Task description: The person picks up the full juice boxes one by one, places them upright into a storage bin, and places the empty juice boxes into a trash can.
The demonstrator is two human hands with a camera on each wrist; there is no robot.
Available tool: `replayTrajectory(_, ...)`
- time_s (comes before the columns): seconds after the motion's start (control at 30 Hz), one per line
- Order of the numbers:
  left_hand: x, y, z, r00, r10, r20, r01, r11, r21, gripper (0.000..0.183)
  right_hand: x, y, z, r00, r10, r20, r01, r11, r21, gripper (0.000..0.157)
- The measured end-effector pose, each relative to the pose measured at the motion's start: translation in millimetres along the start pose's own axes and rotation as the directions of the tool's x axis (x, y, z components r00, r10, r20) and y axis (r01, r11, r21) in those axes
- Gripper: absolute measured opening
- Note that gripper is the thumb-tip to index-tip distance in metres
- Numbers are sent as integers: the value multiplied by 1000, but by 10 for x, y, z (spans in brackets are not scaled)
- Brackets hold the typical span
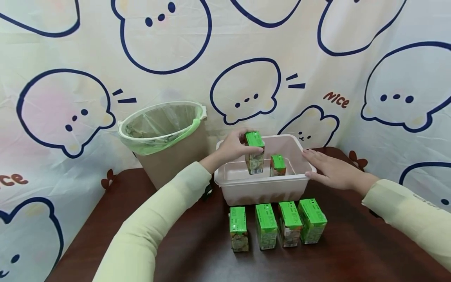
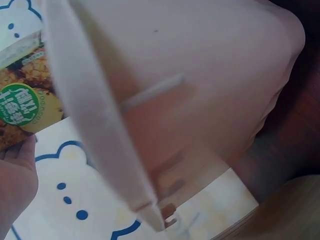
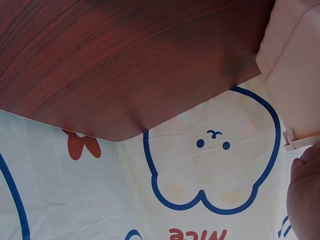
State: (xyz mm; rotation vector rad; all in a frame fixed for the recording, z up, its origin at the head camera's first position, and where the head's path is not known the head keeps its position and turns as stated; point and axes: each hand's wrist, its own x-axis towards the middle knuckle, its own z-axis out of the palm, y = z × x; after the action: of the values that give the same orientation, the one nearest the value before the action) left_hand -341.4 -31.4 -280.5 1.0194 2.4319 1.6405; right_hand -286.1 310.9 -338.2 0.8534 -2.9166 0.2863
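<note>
My left hand (image 1: 237, 145) grips a small box with a green top (image 1: 255, 158) and holds it upright over the pale pink plastic bin (image 1: 260, 192). In the left wrist view, that box (image 2: 25, 97) shows a brown food picture and a round green label, with my fingers around its lower edge. Inside the bin stands another green-topped box (image 1: 278, 166). My right hand (image 1: 327, 168) rests on the bin's right rim, its fingers extended. At the edge of the right wrist view, part of this hand (image 3: 305, 195) shows beside the bin (image 3: 295, 65).
Several green-topped boxes (image 1: 290, 223) stand in a row on the dark wooden table (image 1: 197, 250), in front of the bin. To the bin's left is a brown trash can (image 1: 176, 156) with a green liner. A printed cloth (image 1: 169, 86) hangs behind the table.
</note>
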Motion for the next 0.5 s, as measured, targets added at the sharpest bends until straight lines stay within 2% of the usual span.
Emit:
replayTrajectory(0.3,70,-145,115,994,-74,80,72,997,33,63,8,11,24,1000,10,-6,-10,1000,1,76)
replayTrajectory(0.5,121,-211,191,988,-114,104,105,991,87,71,7,21,23,1000,4,-2,-5,1000,-12,76)
